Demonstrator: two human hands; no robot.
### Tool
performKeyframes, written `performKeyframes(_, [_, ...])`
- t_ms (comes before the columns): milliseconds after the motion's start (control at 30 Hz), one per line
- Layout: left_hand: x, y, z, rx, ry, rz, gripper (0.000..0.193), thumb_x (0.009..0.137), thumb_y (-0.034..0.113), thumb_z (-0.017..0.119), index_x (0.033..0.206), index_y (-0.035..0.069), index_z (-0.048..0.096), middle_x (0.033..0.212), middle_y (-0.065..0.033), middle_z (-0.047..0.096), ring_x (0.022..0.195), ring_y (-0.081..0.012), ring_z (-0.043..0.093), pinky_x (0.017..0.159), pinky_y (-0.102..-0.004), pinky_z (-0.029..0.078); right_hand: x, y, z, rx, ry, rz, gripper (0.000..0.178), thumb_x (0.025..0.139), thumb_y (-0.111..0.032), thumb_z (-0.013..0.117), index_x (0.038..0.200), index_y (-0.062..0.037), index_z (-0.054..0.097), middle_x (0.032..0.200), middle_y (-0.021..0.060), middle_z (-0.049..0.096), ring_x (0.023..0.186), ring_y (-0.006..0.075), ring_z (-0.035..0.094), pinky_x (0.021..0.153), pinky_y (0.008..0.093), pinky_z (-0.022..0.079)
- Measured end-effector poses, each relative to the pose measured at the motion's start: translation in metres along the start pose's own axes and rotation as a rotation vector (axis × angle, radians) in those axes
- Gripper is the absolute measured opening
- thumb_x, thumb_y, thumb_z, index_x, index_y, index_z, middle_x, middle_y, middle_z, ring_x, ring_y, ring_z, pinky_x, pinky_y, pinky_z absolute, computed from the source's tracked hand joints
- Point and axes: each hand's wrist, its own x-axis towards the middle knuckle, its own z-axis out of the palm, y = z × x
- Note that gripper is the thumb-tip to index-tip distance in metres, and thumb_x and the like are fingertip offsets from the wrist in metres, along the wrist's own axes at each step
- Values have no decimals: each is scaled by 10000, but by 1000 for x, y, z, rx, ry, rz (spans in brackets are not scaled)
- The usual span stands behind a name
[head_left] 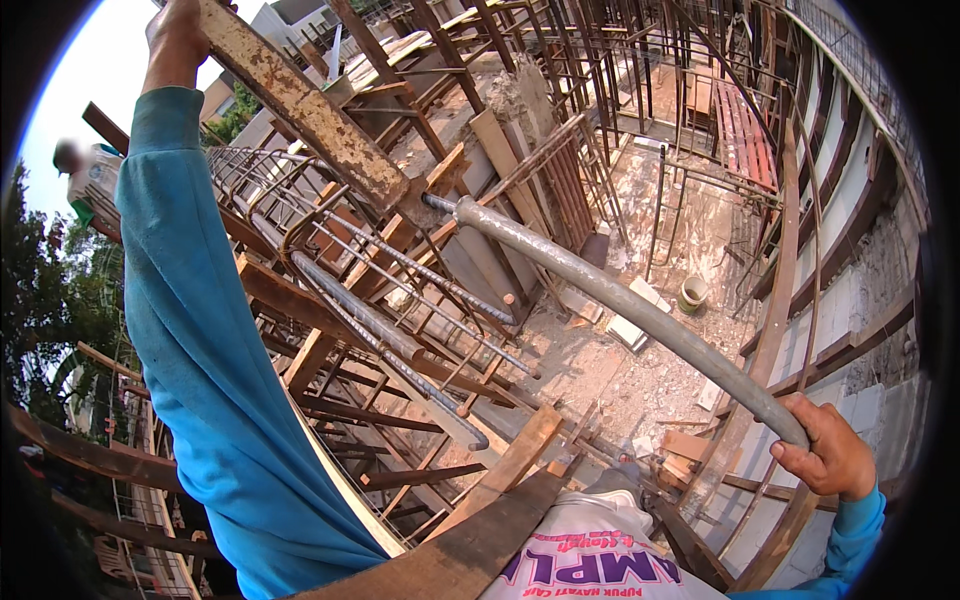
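My right hand [825, 450] is wrapped around the lower end of a long grey metal pipe [620, 300]. The pipe slants up to the left, and a short dark bar [438, 203] shows at its far end, seemingly running into it. At the upper left, my left hand [178, 42] grips the top of a beam [300, 95] with flaking cream paint and rust; the picture's edge cuts off part of the fingers. The beam's lower end lies close to that bar. Below it, several ribbed steel bars [430, 290] stick out of a rebar cage [300, 190].
A wooden plank [480, 530] crosses close before my body. Far below, a bucket [692, 293] stands on the rubble-strewn floor [580, 370]. Upright props [640, 60] crowd the back, and curved timber formwork [850, 240] runs along the right. Another person [95, 175] is at the far left.
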Motion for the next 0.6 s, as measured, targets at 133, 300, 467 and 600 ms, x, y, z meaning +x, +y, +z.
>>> performKeyframes(133, [23, 31, -13, -112, 2, -128, 105, 888, 153, 492, 893, 59, 537, 688, -35, 525, 579, -141, 507, 506, -287, 430, -5, -5, 2, -14, 1, 2, 359, 799, -203, 612, 1088, -10, 519, 688, 161, 563, 609, 342, 574, 576, 382, 436])
performKeyframes(300, [53, 33, 18, -318, 9, -51, 214, 954, 185, 383, 842, 71, 524, 672, 9, 468, 602, -107, 476, 542, -253, 429, -6, -2, 8, -37, 40, 29, 362, 794, -194, 610, 1103, -27, 521, 681, 158, 573, 598, 345, 567, 577, 386, 435])
performKeyframes(467, [53, -33, 17, 603, 459, 642, 215, 958, 234, 373, 858, 110, 517, 700, -1, 475, 635, -119, 485, 585, -279, 432, -14, -1, 18, -139, 73, -12, 373, 788, -203, 609, 1114, -44, 524, 729, 155, 586, 634, 358, 555, 612, 391, 427])
performKeyframes(600, [45, 11, 29, -41, 156, 57, 229, 951, 266, 383, 843, 115, 518, 688, -5, 478, 622, -129, 488, 571, -288, 436, -3, 1, 13, -148, 138, -50, 373, 789, -206, 610, 1118, -52, 526, 737, 149, 587, 646, 342, 543, 621, 379, 415])
